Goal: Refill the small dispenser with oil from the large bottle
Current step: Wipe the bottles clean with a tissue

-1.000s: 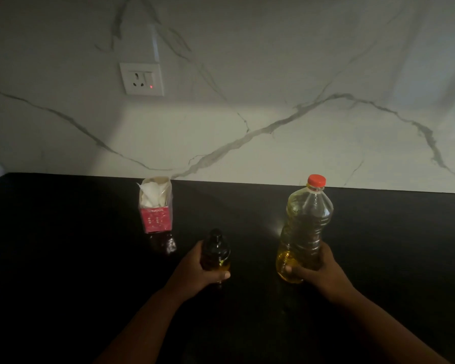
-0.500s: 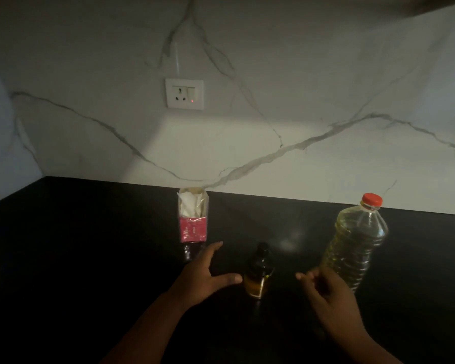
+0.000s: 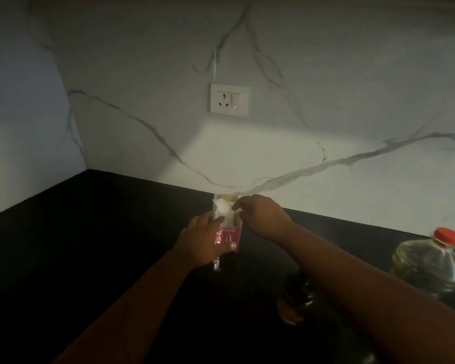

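A pink and white tissue pack (image 3: 227,233) stands upright on the dark counter near the back wall. My left hand (image 3: 205,240) grips its lower pink part. My right hand (image 3: 260,214) pinches a white tissue (image 3: 222,206) at the pack's top. The small dark dispenser (image 3: 296,298) with amber oil stands free under my right forearm, partly hidden by it. The large clear oil bottle (image 3: 428,266) with a red cap stands free at the right edge.
The black countertop (image 3: 103,258) runs to a marble wall behind and a side wall at the left. A white wall socket (image 3: 229,99) with a red light sits above the pack.
Both hands have let go of the dispenser and the large bottle and moved forward to the tissue pack. The view has swung left, so both bottles now sit lower right.
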`<state>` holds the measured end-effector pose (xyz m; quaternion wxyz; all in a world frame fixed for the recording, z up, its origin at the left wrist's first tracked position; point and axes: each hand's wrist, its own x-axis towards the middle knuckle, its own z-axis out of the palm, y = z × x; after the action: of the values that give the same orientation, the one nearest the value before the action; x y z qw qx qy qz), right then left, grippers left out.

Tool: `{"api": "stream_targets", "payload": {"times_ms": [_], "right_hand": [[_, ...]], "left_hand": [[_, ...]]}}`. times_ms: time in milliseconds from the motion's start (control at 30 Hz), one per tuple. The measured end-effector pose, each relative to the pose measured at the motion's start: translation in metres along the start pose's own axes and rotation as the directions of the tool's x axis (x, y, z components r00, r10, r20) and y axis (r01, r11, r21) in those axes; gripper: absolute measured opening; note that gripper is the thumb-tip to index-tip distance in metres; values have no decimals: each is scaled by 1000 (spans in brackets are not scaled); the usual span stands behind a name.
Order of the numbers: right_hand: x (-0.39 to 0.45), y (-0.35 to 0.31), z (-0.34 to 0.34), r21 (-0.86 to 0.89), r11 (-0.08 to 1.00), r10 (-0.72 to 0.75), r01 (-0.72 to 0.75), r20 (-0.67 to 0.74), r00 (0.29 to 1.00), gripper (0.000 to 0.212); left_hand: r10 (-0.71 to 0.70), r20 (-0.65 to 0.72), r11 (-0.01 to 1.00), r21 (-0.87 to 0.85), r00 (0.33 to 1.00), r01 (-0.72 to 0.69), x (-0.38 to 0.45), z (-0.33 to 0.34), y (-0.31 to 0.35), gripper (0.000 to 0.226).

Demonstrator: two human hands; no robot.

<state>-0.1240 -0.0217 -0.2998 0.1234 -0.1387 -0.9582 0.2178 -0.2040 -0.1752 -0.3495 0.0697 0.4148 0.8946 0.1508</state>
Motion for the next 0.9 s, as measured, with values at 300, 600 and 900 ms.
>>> {"api": "stream_targets", "payload": {"times_ms": [300, 600, 900], "right_hand": [[75, 9, 41, 132, 973, 187, -190, 32, 982, 25], [95, 14, 67, 89, 970, 209, -226, 169, 963, 22], [89, 33, 59, 231, 942, 232, -243, 71, 970, 11]], "left_hand": [[99, -7, 934, 346, 995, -91, 30, 8, -19, 78], [32, 71, 947, 317, 997, -53, 51, 26, -21, 90], [59, 103, 920, 380, 993, -94, 60, 36, -24, 95]]}}
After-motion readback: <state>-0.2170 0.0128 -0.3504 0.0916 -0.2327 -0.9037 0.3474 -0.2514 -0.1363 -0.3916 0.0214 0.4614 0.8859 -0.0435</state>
